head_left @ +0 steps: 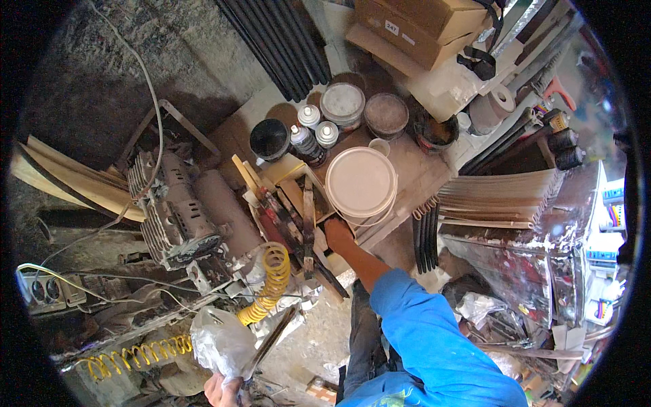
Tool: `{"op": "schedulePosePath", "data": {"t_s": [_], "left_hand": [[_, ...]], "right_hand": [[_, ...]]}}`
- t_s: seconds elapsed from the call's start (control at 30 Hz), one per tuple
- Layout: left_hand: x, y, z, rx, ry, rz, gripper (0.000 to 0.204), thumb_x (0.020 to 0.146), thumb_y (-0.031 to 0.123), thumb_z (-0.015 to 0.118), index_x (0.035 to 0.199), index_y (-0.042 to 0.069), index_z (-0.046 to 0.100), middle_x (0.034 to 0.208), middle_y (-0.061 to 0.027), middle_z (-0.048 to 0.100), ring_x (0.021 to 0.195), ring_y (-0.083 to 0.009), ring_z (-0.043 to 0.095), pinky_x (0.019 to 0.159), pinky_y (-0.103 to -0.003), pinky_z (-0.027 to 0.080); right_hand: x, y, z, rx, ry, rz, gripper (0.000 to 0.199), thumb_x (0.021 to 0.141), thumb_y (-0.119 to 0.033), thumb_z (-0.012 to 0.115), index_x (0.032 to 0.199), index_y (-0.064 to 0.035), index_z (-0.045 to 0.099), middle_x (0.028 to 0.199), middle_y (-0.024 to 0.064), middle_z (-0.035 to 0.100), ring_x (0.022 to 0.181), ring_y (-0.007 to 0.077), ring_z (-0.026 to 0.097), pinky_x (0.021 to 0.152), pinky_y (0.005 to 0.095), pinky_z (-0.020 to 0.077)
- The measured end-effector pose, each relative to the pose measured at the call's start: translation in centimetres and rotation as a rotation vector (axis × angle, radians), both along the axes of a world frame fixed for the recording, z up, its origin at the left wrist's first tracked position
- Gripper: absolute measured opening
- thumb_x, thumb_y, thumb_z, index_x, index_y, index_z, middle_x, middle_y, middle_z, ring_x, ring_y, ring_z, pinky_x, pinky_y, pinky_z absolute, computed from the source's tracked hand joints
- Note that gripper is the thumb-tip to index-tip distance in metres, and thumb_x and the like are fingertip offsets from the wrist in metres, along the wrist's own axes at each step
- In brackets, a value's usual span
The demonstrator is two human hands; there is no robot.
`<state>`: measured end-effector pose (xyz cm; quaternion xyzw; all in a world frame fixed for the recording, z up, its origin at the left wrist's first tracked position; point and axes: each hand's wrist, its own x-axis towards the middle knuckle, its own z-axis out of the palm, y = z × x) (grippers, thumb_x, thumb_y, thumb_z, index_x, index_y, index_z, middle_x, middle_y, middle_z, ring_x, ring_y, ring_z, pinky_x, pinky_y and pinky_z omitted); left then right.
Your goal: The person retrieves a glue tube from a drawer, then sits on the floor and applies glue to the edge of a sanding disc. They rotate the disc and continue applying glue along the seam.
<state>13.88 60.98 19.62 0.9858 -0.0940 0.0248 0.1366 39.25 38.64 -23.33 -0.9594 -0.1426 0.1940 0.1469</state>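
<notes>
At the lower edge, my left hand point(222, 391) is closed around the gathered end of a whitish, see-through plastic bag point(222, 342). The bag bulges above the fist; what is inside cannot be made out. My right hand point(338, 237), at the end of a blue sleeve, reaches down into an open box that holds paint-stained tools and sticks point(308, 220). Its fingers are hidden inside, so any grip is out of sight. Just beyond that hand is a white lidded bucket point(361, 182) with a wire handle. Yellowish wooden handles point(246, 174) stick out of the box's far left.
Spray cans point(307, 144), a black tub point(269, 140) and several dusty buckets point(386, 114) crowd the far side. A dusty compressor point(178, 203) and yellow coiled hose point(274, 271) lie left. Black pipes point(278, 41) and a cardboard box point(420, 30) are beyond; sanding sheets point(498, 197) sit right.
</notes>
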Motion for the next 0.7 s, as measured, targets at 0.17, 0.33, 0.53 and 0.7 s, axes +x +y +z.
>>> {"op": "schedulePosePath", "data": {"t_s": [0.17,0.33,0.53,0.7], "left_hand": [[0.8,-0.7,0.7,0.015,0.008,-0.022,0.019,0.077,0.003,0.065,0.095,0.0,0.069,0.091,-0.0171,0.068,0.088,-0.0411,0.066,0.082,-0.047,0.051],[2.1,-0.8,-0.1,0.029,-0.063,-0.148,0.018,0.076,0.0,0.069,0.094,-0.001,0.069,0.091,-0.0192,0.069,0.09,-0.0412,0.067,0.081,-0.046,0.052],[4.5,-2.3,0.0,-0.015,-0.064,-0.167,0.023,0.072,-0.006,0.072,0.094,0.001,0.068,0.093,-0.0213,0.069,0.091,-0.0405,0.068,0.079,-0.045,0.053],[7.5,-4.2,0.1,-0.118,-0.096,-0.194,0.022,0.071,-0.008,0.069,0.091,0.002,0.069,0.089,-0.0213,0.07,0.083,-0.0399,0.069,0.071,-0.044,0.055]], "right_hand": [[-0.5,-0.7,2.8,0.084,0.077,-0.073,0.015,0.083,-0.004,0.058,0.095,0.0025,0.063,0.097,0.0221,0.064,0.096,0.035,0.067,0.083,0.0439,0.0556],[-0.5,-1.7,7.3,0.139,0.004,-0.073,0.023,0.08,-0.006,0.058,0.102,-0.0003,0.063,0.097,0.0215,0.065,0.096,0.0306,0.067,0.084,0.0431,0.0537],[-4.1,-5.7,15.5,0.583,-0.11,-0.445,0.035,0.082,-0.005,0.063,0.115,0.0024,0.054,0.101,0.0221,0.065,0.099,0.0336,0.065,0.088,0.0416,0.0514],[-9.6,-13.8,21.7,1.084,0.218,-0.899,0.042,0.083,-0.003,0.07,0.121,-0.0023,0.052,0.101,0.0103,0.067,0.093,0.0217,0.067,0.082,0.0317,0.0528]]}}
